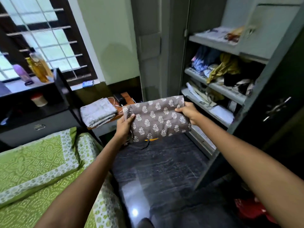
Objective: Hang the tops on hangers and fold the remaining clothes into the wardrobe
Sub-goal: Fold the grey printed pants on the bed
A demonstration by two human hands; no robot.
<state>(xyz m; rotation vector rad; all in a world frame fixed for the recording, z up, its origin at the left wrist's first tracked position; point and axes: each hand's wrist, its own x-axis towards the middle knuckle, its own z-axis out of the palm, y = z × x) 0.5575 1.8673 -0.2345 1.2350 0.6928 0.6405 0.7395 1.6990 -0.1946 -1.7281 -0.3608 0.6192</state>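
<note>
A folded brown garment (158, 118), printed with pale leaf sprigs, is held up in the air in front of the open wardrobe (218, 76), level with its lower shelves and just to the left of them. Its left edge is gripped by the left hand (124, 125), thumb laid on top and fingers curled beneath. Its upper right corner is clasped by the right hand (187, 111), the fingers wrapped over the fold. A strip of orange trim and a dark cord are seen hanging from the garment's lower edge.

Inside the wardrobe, the middle shelf is crowded with loosely piled clothes, among them a mustard-yellow piece (225, 66) and a black one. Papers and flat fabric are seen on the shelves above and below.

Left of the wardrobe, beyond the held garment, a folded grey cloth (97, 113) is rested on a small wooden side table (126, 97), beside a white cable. Further left of the wardrobe, a bed covered with a green patterned sheet (32, 162) is seen. The dark tiled floor (161, 170) is spread below the garment.
</note>
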